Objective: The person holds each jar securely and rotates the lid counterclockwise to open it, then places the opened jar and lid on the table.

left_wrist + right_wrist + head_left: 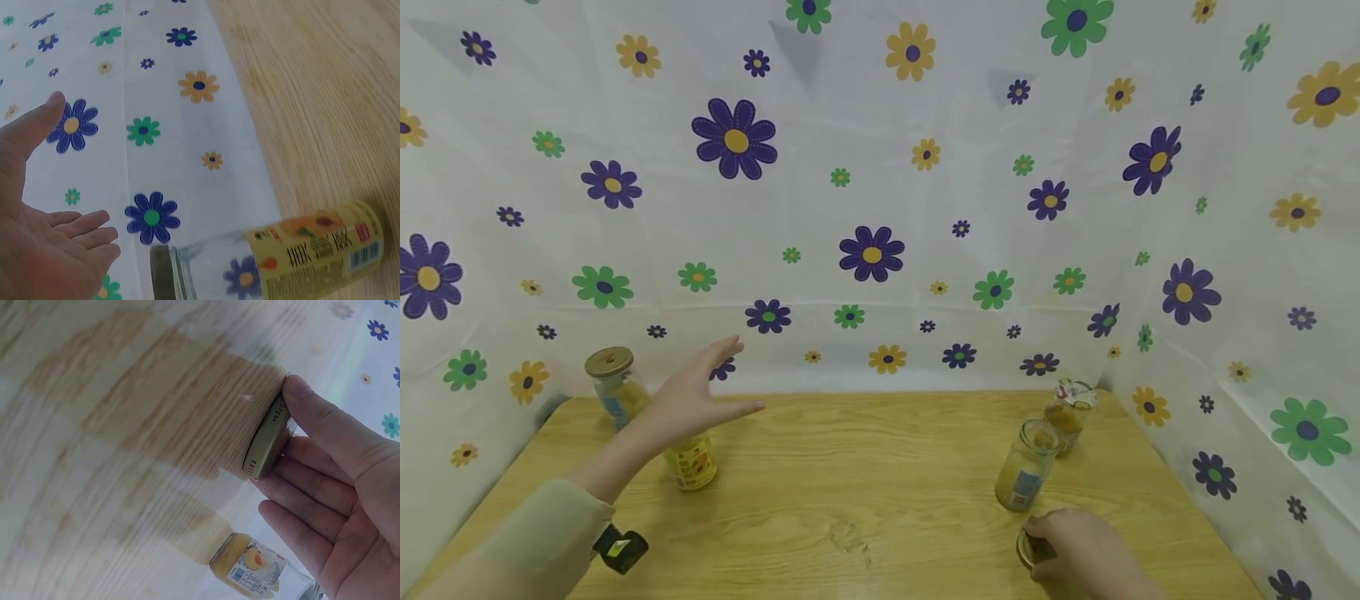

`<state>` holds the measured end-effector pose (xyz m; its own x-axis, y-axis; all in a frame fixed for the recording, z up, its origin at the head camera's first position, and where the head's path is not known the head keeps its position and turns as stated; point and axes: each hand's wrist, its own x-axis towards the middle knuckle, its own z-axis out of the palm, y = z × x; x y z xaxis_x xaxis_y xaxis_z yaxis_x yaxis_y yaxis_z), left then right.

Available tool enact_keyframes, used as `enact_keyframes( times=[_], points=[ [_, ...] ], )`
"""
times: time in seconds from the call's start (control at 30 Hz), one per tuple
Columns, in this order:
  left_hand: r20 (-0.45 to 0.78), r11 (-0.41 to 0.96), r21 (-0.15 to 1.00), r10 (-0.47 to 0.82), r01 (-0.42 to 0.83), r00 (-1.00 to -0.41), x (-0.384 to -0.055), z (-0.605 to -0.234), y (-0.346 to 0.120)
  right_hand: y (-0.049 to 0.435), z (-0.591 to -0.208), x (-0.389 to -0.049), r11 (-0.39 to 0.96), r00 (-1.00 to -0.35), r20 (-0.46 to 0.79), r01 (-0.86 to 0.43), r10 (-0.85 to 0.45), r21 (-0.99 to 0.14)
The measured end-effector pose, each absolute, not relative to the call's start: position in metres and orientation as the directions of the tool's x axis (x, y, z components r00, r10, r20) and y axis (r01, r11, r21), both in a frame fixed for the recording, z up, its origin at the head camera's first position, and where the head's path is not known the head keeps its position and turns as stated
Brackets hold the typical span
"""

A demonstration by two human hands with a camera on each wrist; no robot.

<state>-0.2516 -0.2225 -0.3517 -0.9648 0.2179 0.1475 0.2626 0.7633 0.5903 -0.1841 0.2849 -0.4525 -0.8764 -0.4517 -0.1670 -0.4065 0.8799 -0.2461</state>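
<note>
My right hand (pixel 1086 550) pinches a gold jar lid (pixel 267 440) between thumb and fingers, close over the tabletop. In the right wrist view, the word OPEN shows on its rim. Just beyond that hand stands a lidless glass jar (pixel 1021 479) with yellowish contents low inside. My left hand (pixel 688 398) is raised at the left, thumb and fingers spread, holding nothing. Near it stands a glass jar with a yellow label (pixel 322 250) and a lid on; in the head view, the left hand and wrist cover its top.
A jar with a gold lid (pixel 610 362) stands at the back left, partly behind the left arm. Another jar (pixel 1066 425) with a printed white top is at the back right. Flower-patterned white sheeting (pixel 820 208) encloses the wooden table (pixel 865 467) at the back and sides.
</note>
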Motion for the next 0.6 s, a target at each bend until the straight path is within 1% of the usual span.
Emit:
enact_keyframes(
  times=[0.2, 0.33, 0.6],
  points=[
    [0.119, 0.791, 0.571, 0.183, 0.218, -0.976, -0.253, -0.357, -0.247, 0.285, -0.455, -0.187, 0.888, -0.878, -0.210, -0.372, -0.431, -0.271],
    [0.094, 0.790, 0.585, 0.156, 0.181, -0.983, -0.252, -0.363, -0.262, 0.286, -0.455, -0.188, 0.891, -0.879, -0.215, -0.364, -0.425, -0.272],
    [0.037, 0.745, 0.660, 0.096, 0.097, -0.995, -0.248, -0.381, -0.288, 0.288, -0.455, -0.186, 0.871, -0.868, -0.176, -0.412, -0.465, -0.267]
  ],
)
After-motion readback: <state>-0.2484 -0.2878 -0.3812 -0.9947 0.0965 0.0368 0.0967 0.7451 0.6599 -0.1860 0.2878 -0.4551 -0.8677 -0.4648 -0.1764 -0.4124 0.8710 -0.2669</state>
